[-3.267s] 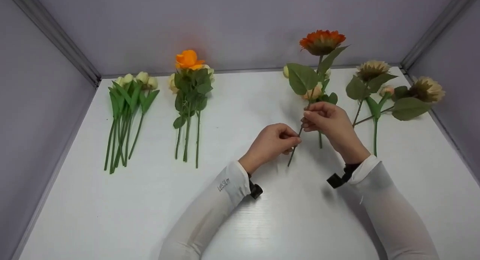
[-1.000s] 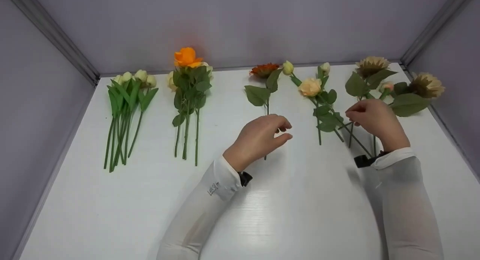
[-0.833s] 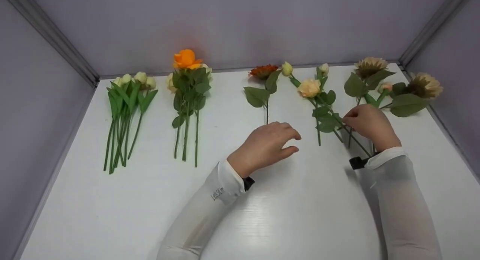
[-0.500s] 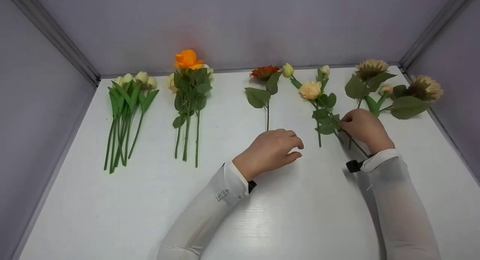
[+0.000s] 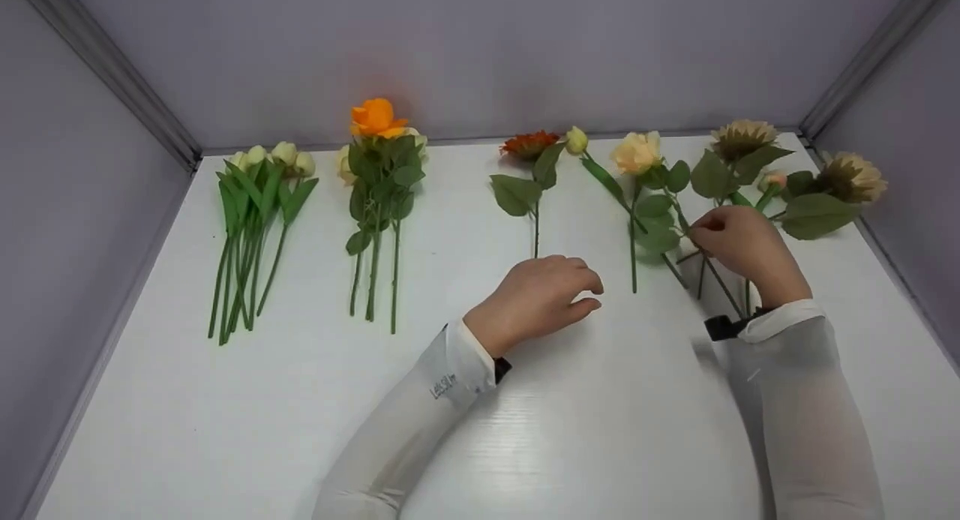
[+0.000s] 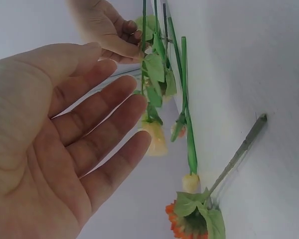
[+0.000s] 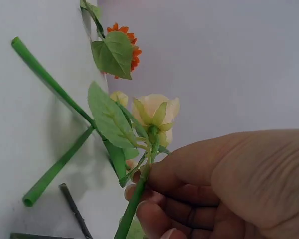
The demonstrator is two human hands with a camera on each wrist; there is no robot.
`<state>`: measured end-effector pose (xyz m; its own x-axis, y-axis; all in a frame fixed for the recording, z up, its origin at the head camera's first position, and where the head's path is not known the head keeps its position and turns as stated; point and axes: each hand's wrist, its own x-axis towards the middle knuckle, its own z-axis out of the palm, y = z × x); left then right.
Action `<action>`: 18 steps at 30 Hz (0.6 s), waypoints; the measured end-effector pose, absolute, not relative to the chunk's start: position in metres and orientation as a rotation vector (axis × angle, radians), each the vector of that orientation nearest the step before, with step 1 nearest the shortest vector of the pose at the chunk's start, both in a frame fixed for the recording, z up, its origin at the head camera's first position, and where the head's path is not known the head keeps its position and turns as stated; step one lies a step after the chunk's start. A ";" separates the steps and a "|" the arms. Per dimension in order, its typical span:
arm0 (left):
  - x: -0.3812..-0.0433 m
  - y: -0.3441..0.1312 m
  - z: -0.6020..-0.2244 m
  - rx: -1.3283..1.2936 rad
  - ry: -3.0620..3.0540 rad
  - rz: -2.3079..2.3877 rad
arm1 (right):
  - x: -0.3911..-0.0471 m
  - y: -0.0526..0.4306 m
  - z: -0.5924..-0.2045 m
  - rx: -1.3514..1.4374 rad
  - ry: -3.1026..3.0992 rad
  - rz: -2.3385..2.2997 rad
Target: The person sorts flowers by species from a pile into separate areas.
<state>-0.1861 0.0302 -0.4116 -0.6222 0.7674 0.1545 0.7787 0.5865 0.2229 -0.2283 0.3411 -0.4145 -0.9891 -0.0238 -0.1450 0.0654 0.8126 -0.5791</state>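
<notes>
Between its thumb and fingers, my right hand [image 5: 750,246] pinches the green stem of a pale peach rose [image 5: 636,154]. In the right wrist view the rose [image 7: 154,114] points away from the hand, its leaves just past the fingertips. My left hand [image 5: 536,302] hovers over the table with fingers relaxed and nothing in them; its palm shows in the left wrist view. Beyond it lies an orange-red sunflower-like flower [image 5: 529,143], its lower stem hidden by the left hand. A yellow tulip [image 5: 576,140] lies by the rose, its stem crossing another green stem.
Two cream sunflower-like flowers [image 5: 744,139] and a pinkish bud [image 5: 772,180] lie at the right. An orange rose [image 5: 377,118] tops a bunch left of centre. Several pale tulips [image 5: 283,154] lie at far left. Grey walls [image 5: 480,55] enclose the white table [image 5: 262,415].
The orange-red flower, earlier held by both hands, was laid down left of the yellow tulip. My right hand moved right, took the peach rose's stem and lifted it. My left hand let go.
</notes>
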 end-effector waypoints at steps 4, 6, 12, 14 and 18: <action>-0.188 0.029 -0.412 -1.287 -2.776 -0.457 | -0.225 0.338 -0.407 0.084 2.852 -1.094; -0.190 0.028 -0.413 -1.242 -2.790 -0.495 | -0.224 0.334 -0.403 0.098 2.836 -1.209; -0.196 0.026 -0.415 -1.096 -2.845 -0.718 | -0.223 0.313 -0.397 0.092 2.645 -1.716; -0.197 0.026 -0.416 -1.047 -2.873 -0.811 | -0.222 0.304 -0.396 0.058 2.529 -1.909; -0.200 0.024 -0.418 -0.949 -2.914 -1.000 | -0.220 0.285 -0.397 -0.015 2.306 -2.172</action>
<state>-0.1997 0.0244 -0.4179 -0.8237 0.5566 0.1086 0.5060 0.6349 0.5838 -0.2197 0.2847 -0.3974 -0.9996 0.0110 0.0253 -0.0246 0.0602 -0.9979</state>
